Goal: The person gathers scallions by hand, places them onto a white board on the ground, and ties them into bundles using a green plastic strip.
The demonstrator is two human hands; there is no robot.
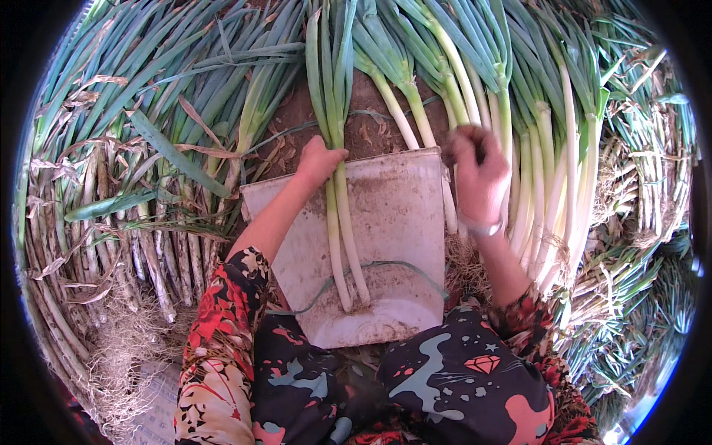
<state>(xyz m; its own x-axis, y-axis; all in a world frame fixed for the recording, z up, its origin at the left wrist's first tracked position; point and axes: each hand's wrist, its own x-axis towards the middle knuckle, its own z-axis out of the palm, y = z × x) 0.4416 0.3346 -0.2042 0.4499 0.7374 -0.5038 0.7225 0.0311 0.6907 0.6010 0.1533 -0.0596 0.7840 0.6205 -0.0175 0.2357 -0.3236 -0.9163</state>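
My left hand (319, 162) is closed round two long green onions (334, 222), where the green leaves meet the pale stems. Their white ends reach down over a dirt-stained white plastic sheet (404, 215), which rests against my lap. At the sheet's upper right corner, my right hand (480, 182) is raised with its fingers curled in. Motion blurs those fingertips, so anything between them is hidden. Beside that hand lie several cleaned green onions (552, 178) with white stems. A thin green strip (386, 263) crosses the lower part of the sheet.
Uncleaned green onions (148, 252) with dry leaves and tangled roots (122, 363) fill the left side. More bundles (653, 193) are piled at the far right. Brown soil (363, 133) with dry leaf scraps shows beyond the sheet. Patterned dark cloth (475, 378) covers my lap.
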